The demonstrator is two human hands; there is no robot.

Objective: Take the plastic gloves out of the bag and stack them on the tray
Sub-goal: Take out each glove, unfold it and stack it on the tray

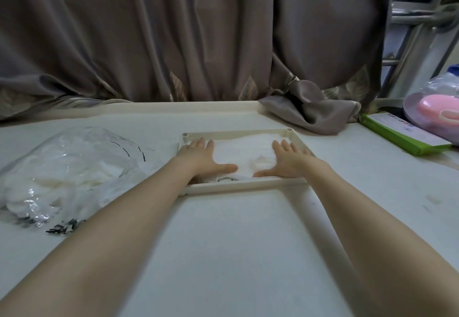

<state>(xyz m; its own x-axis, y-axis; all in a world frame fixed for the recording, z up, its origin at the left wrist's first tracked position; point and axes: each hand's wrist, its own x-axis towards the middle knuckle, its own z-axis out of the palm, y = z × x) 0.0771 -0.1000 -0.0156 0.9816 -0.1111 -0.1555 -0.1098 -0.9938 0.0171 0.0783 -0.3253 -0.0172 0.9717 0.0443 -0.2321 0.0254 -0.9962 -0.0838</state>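
Both hands flat on the gloves (244,154) in the tray (244,184).
Left hand (202,156) and right hand (289,158) press with straight fingers, grasping nothing; the bag (69,167) lies left.

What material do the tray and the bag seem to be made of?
The tray looks like rigid cream plastic, matte, with moulded rims and corner sockets. The bag looks like thin clear plastic film: it is crinkled, shiny with highlights, and white gloves show through.

Tray (244,184) sits mid-table (223,254), gloves (242,154) stacked in it, 2 hands flat on them: left hand (202,156), right hand (289,158). Bag (67,167) lies left; curtain (198,30) behind; box (402,134) far right.
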